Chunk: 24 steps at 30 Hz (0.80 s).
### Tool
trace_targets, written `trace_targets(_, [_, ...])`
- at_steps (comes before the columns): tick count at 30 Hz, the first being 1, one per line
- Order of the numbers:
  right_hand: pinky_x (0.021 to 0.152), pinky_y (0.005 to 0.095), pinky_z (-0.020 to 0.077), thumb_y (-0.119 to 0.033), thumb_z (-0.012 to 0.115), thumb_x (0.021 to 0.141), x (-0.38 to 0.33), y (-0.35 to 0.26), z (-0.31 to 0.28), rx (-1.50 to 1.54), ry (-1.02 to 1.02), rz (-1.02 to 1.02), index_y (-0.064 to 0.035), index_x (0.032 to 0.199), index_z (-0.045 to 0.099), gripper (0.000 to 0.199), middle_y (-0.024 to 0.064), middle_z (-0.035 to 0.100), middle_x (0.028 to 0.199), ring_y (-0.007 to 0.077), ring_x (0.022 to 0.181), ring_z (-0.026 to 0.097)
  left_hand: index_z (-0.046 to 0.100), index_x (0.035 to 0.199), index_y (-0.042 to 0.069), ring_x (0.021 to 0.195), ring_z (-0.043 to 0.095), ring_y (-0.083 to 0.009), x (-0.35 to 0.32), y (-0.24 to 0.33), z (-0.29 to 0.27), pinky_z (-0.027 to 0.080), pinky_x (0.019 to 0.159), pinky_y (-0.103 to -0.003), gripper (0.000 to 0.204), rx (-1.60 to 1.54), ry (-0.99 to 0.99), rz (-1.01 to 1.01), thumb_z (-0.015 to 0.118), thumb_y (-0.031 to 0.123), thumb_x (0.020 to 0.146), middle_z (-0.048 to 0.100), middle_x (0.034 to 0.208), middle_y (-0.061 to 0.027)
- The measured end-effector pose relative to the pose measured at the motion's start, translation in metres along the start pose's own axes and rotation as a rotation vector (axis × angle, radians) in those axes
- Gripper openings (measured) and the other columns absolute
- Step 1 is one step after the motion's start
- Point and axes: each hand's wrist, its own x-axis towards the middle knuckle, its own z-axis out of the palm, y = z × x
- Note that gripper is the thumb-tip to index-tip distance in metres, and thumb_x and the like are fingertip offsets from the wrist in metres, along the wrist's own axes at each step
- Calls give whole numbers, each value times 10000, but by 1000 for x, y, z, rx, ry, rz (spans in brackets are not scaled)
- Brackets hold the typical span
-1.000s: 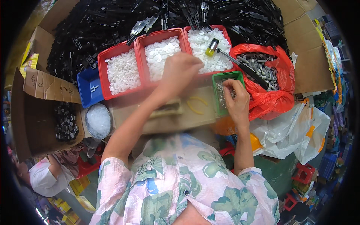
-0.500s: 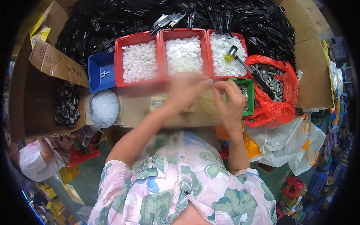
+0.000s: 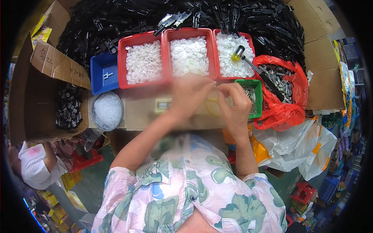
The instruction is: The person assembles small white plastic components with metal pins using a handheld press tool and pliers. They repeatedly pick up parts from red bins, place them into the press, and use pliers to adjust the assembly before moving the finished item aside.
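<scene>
Both hands meet fingertip to fingertip over the bench's (image 3: 140, 112) middle, left hand (image 3: 190, 95) and right hand (image 3: 233, 105) pinching something too blurred to tell. Red trays (image 3: 144, 62) line the far edge; cardboard boxes (image 3: 46, 85) crowd the left.

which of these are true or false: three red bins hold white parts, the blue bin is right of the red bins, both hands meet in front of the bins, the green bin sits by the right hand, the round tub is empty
1. Three red bins hold small white parts. True: the left red bin, the middle red bin and the right red bin are all filled with them.
2. The blue bin is right of the red bins. False: the blue bin stands left of them.
3. Both hands meet in front of the bins. True: the left hand and the right hand come together fingertip to fingertip.
4. The green bin sits by the right hand. True: the green bin is just beside it.
5. The round tub is empty. False: the round tub holds pale translucent pieces.
</scene>
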Motion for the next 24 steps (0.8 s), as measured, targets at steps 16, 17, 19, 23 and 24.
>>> trace_targets(16, [716,331,506,23,696,854,-6,-1,-1,213,-41,165,9,951,659,106,98,674,878,200,779,659,740,900,-1,697,643,-124,-3,1,-13,507,666,-239,119,-368,-203,-488,725,117,907,718,806,-61])
trace_targets(17, [722,326,506,20,697,859,-7,5,-4,256,-61,182,8,957,665,103,95,680,883,188,790,660,732,907,1,694,644,-113,-2,-3,-17,510,662,-232,129,-459,-246,-619,724,130,914,713,808,-59])
trace_targets(19, [734,321,512,34,701,850,-6,11,-9,256,-79,130,7,987,693,140,99,678,898,190,809,659,715,926,6,694,646,-101,-2,-5,-23,517,654,-228,137,-578,-304,-801,720,143,921,704,812,-55])
trace_targets(23, [735,313,522,68,710,820,-4,9,-7,233,-115,-9,8,997,701,187,111,677,917,211,831,669,682,952,18,696,643,-93,-5,-6,-28,529,637,-243,131,-816,-358,-937,701,147,935,684,822,-49])
trace_targets(24, [733,311,524,76,712,813,-5,9,-5,250,-124,-20,8,998,701,198,114,676,922,217,833,672,674,954,21,694,640,-90,-7,-7,-28,531,633,-247,128,-911,-369,-951,693,148,942,679,824,-46])
